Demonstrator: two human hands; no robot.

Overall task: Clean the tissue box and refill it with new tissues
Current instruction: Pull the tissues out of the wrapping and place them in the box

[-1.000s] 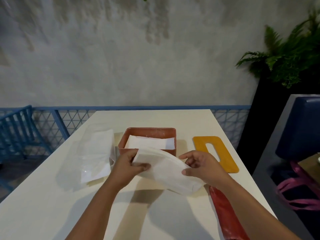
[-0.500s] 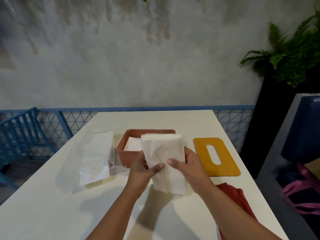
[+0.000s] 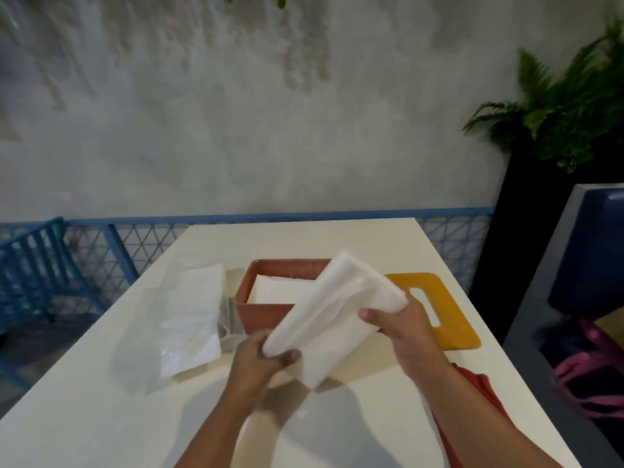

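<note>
A terracotta tissue box (image 3: 256, 310) stands open on the white table (image 3: 101, 417), with white tissues (image 3: 270, 292) lying inside it. Just in front of the box I hold a folded stack of white tissues (image 3: 331, 315), tilted diagonally above the table. My left hand (image 3: 260, 356) grips its lower left end. My right hand (image 3: 405, 325) grips its upper right end. The box's orange lid (image 3: 452, 319), with a slot in it, lies flat to the right of the box.
A clear plastic bag holding white tissues (image 3: 189, 312) lies left of the box. A red cloth (image 3: 479, 393) hangs at the table's right edge. Blue railing (image 3: 50, 265) runs behind the table. A blue seat (image 3: 591, 258) and a pink bag (image 3: 594, 376) are at right.
The tissue stack has turned from upright to a diagonal tilt. My left hand slid down to its lower end and my right hand moved up to its far end.
</note>
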